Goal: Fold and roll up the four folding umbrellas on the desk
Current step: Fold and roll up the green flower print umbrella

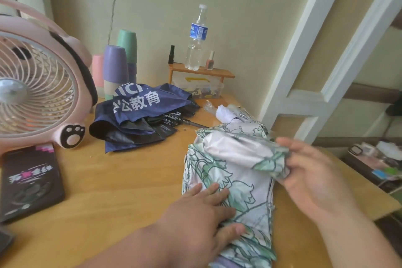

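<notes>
Wood bench, beige wall behind. Left hand lies flat with fingers straight, pressing down on the floral umbrella, lower centre. Right hand, blurred, pinches a fold of the same canopy at its right edge. The floral umbrella is collapsed on the bench, canopy loose, not rolled. Navy umbrella with white lettering is at centre frame, unrolled, apart from it. White bundle just past the floral one; can't tell what. Pink fan left, black box lower left, stacked cups at back, water bottle on a small shelf.
</notes>
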Available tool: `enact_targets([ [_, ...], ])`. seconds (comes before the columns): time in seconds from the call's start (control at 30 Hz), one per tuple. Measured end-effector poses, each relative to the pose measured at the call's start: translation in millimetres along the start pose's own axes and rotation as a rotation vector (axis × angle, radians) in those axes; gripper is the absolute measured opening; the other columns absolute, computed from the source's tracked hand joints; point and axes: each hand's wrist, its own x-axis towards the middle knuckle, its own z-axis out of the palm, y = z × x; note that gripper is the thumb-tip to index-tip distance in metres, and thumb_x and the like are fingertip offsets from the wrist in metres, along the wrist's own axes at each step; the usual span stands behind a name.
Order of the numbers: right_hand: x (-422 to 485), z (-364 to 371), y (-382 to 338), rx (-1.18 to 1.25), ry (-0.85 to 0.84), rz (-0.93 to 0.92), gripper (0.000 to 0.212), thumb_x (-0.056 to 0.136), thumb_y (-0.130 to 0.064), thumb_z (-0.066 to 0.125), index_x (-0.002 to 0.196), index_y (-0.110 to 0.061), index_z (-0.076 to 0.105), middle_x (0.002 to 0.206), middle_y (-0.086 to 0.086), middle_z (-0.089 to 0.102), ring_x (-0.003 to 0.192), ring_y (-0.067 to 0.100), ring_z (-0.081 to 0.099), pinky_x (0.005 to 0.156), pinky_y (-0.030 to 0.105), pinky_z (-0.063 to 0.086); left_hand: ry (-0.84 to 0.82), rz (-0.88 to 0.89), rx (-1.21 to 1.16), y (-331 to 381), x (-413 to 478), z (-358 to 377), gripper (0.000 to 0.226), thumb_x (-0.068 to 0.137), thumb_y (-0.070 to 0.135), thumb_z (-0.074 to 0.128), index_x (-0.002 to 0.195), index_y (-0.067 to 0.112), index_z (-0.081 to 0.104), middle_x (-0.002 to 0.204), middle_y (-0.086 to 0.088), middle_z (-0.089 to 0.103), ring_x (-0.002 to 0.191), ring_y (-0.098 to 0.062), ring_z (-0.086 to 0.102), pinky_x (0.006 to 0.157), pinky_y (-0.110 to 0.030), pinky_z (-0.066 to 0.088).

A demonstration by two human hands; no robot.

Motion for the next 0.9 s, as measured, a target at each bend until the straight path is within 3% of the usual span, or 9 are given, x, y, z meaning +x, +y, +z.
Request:
enact_targets([
  [0.1,-20,-11,33,-0.03,0.063,0.027,0.029,0.084,0.024,0.04,0.089,0.009,0.064,0.089,0.026,0.072,0.082,0.036,0.064,0.073,0.045,0.052,0.183,0.013,-0.111,-1,-3,-3,0.04,0.105,0.056,0.038,0.128,0.032,0.061,0.136,0.016,0.06,0.131,-0.001,0.048,0.11,-0.026,0.038],
  [0.2,-31,-19,60,-0.026,0.117,0.057,0.035,0.085,0.024,0.04,0.077,0.008,0.07,0.081,0.028,0.063,0.077,0.033,0.052,0.069,0.044,0.041,0.45,-0.19,-0.405,-1,-5,-22,0.015,0.098,0.037,0.061,0.098,0.03,0.073,0.085,0.021,0.07,0.083,0.004,0.063,0.073,-0.015,0.047],
  [0.37,-29,-27,74,-0.125,0.117,0.014,0.011,0.079,-0.005,0.073,0.085,-0.013,0.078,0.084,0.015,0.063,0.085,0.034,0.053,0.074,0.053,0.045,0.705,-0.497,-0.832,-27,19,-75,0.003,0.092,0.014,0.072,0.092,0.015,0.07,0.082,-0.003,0.075,0.066,-0.017,0.072,0.066,-0.037,0.062],
  [0.5,-34,-25,75,-0.305,0.121,-0.195,0.036,0.097,-0.005,0.061,0.096,-0.037,0.077,0.083,0.012,0.071,0.067,0.024,0.058,0.063,0.031,0.049,0.429,-0.587,-1.049,-36,45,-89,0.029,0.093,0.013,0.075,0.114,0.003,0.059,0.1,-0.019,0.068,0.062,-0.024,0.071,0.05,-0.031,0.055],
  [0.6,-43,-22,71,-0.361,0.064,-0.261,0.038,0.098,-0.008,0.059,0.115,-0.039,0.072,0.1,0.006,0.074,0.072,0.052,0.054,0.057,0.03,0.052,0.366,-0.603,-1.121,-33,67,-92,0.022,0.097,0.013,0.069,0.114,0.002,0.064,0.093,-0.019,0.066,0.056,-0.022,0.066,0.043,-0.025,0.047],
  [0.63,-43,-22,73,-0.362,0.043,-0.262,0.041,0.098,-0.008,0.059,0.118,-0.042,0.07,0.105,0.0,0.075,0.063,0.05,0.051,0.086,0.048,0.045,0.353,-0.622,-1.164,-33,74,-94,0.017,0.098,0.011,0.066,0.112,0.002,0.065,0.086,-0.018,0.067,0.053,-0.019,0.062,0.041,-0.021,0.044],
  [0.67,-43,-22,74,-0.359,0.021,-0.266,0.045,0.099,-0.008,0.058,0.119,-0.046,0.07,0.109,-0.009,0.075,0.054,0.04,0.049,0.06,0.025,0.028,0.336,-0.647,-1.211,-35,80,-95,0.013,0.099,0.009,0.064,0.108,0.001,0.066,0.077,-0.015,0.066,0.05,-0.016,0.058,0.038,-0.018,0.04],
  [0.73,-42,-20,77,-0.35,-0.004,-0.266,0.049,0.098,-0.004,0.059,0.116,-0.047,0.07,0.11,-0.018,0.075,0.062,0.019,0.058,0.062,0.022,0.048,0.31,-0.707,-1.264,-38,91,-96,0.005,0.099,0.006,0.062,0.099,0.003,0.066,0.067,-0.008,0.061,0.042,-0.009,0.047,0.033,-0.014,0.031],
  [0.9,-40,-23,75,-0.293,-0.009,-0.28,0.039,0.095,0.004,0.061,0.109,-0.03,0.074,0.084,0.005,0.074,0.065,0.018,0.054,0.059,0.026,0.045,0.386,-0.718,-1.21,-46,94,-85,0.013,0.097,0.001,0.062,0.102,0.013,0.062,0.051,0.005,0.041,0.037,-0.004,0.028,0.032,-0.015,0.02],
])
